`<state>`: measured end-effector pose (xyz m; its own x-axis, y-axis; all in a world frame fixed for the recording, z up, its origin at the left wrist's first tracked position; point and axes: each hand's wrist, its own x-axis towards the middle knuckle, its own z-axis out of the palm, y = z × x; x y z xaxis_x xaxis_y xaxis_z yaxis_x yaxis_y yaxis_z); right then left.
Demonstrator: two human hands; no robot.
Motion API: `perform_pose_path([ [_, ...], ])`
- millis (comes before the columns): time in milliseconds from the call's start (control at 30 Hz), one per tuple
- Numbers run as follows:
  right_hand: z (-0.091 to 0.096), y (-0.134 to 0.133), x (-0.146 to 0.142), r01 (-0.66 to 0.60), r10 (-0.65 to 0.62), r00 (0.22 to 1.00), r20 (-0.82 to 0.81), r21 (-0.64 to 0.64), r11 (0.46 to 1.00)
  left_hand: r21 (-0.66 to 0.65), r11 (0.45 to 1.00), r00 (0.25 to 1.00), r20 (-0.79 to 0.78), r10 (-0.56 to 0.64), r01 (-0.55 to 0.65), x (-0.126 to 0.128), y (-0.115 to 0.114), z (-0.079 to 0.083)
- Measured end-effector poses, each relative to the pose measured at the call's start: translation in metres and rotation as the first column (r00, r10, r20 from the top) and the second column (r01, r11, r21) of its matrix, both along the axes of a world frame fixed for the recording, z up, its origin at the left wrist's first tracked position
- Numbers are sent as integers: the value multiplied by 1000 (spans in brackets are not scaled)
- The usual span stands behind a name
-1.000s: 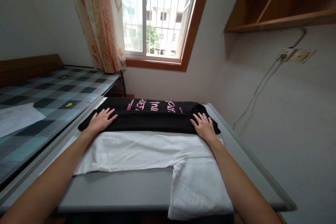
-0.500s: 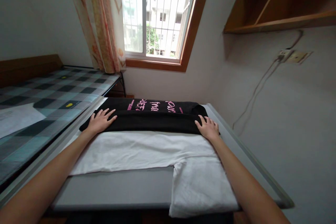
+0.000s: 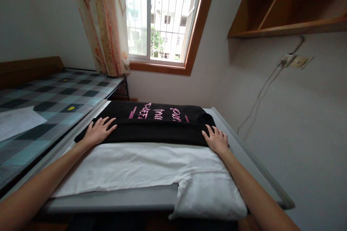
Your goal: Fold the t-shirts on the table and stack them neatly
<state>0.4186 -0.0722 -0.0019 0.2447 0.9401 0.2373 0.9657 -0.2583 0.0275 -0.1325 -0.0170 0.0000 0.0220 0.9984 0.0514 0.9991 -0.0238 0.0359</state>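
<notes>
The left hand [image 3: 99,131] and right hand [image 3: 217,139] lie palm-down, fingers spread and gripping nothing visible, at opposite ends of the near fold of a black, pink-lettered cloth garment [image 3: 159,132] located over a flat grey table [image 3: 116,198], beyond a white cloth garment [image 3: 135,162].

A floral curtain [image 3: 105,21] hangs beside the bright window [image 3: 168,18]; wooden shelving [image 3: 314,0] juts from the pale wall [image 3: 306,115].

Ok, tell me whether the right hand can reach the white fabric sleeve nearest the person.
Probably yes: the right hand rests on the folded black fabric shirt, but most of the white fabric sleeve lies uncovered nearer the person.
</notes>
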Motion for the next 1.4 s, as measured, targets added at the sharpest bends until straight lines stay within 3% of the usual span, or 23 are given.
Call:
perform_pose_path([
  [167, -4, 3, 5, -53, 61, 996, -58, 128, 990, 15, 1000, 1000, 24, -5, 4, -4, 5, -5],
  [333, 4, 7, 32, 49, 19, 980, -196, 338, 940, 21, 1000, 999, 35, 20, -20, -1, 9, -3],
  [433, 10, 20, 56, 36, 70, 942, -328, 308, 951, 46, 998, 999, 20, -38, 37, 12, 19, 5],
  [533, 13, 34, 73, -126, 255, 809, -529, 269, 955, 91, 970, 970, 64, -233, 226, 38, 30, 17],
  [633, 13, 41, 76, -197, 342, 698, -629, 291, 936, 111, 926, 911, 171, -375, 360, 72, 40, 29],
  [833, 16, 32, 71, -246, 412, 694, -591, 344, 906, 104, 900, 868, 238, -435, 423, 119, 57, 30],
  [967, 24, 21, 71, -247, 417, 653, -632, 343, 906, 137, 897, 867, 232, -441, 419, 121, 62, 21],
  [1067, 28, 13, 72, -314, 381, 570, -729, 235, 920, 196, 884, 859, 220, -462, 425, 117, 61, 14],
  [1167, 26, 9, 74, -351, 350, 542, -764, 173, 920, 227, 877, 859, 206, -468, 423, 115, 58, 10],
  [1300, 20, 15, 75, -186, 301, 499, -813, 239, 953, 239, 876, 865, 188, -465, 419, 116, 56, 12],
  [1400, 17, 27, 76, -93, 223, 469, -854, 204, 975, 223, 894, 889, 166, -427, 388, 112, 54, 19],
])
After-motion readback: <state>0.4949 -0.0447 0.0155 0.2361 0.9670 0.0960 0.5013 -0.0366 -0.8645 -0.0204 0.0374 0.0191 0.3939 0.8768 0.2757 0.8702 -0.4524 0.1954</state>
